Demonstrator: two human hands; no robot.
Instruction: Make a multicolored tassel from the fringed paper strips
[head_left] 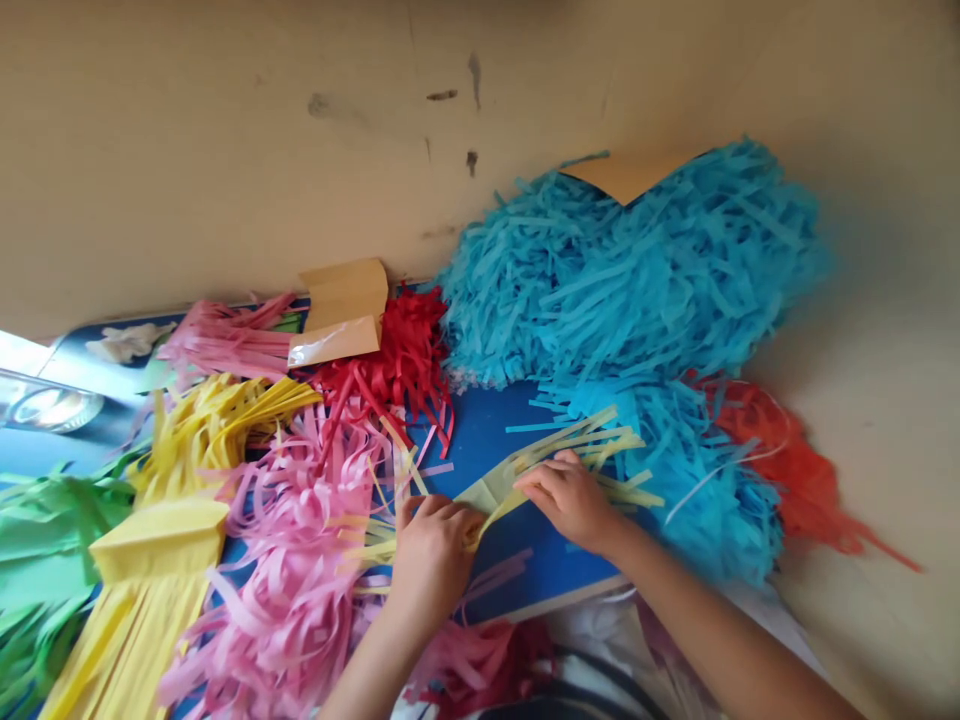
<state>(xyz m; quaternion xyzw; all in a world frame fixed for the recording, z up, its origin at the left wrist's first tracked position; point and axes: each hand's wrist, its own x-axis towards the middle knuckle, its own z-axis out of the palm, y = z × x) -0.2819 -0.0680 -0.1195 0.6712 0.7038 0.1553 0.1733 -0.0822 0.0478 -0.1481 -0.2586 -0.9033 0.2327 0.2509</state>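
Observation:
A pale yellow tissue-paper fringe (491,488), cut into strips at both ends with an uncut band in the middle, stretches between my two hands above the blue tabletop (555,560). My left hand (435,550) is closed on its left part, fingers curled over the paper. Further right, my right hand (566,498) pinches the band near the other strips. The strips fan out past both hands. Under and beside my left hand lies a heap of pink paper fringe (300,540). Turquoise paper fringe (675,470) lies just beyond my right hand.
A large turquoise fringe pile (637,280) leans on the wall (225,150). Red fringe (405,350), yellow fringe (150,600) and green fringe (45,550) lie to the left. A folded tan card (345,295) stands at the back. Orange-red paper (780,460) sits at the right.

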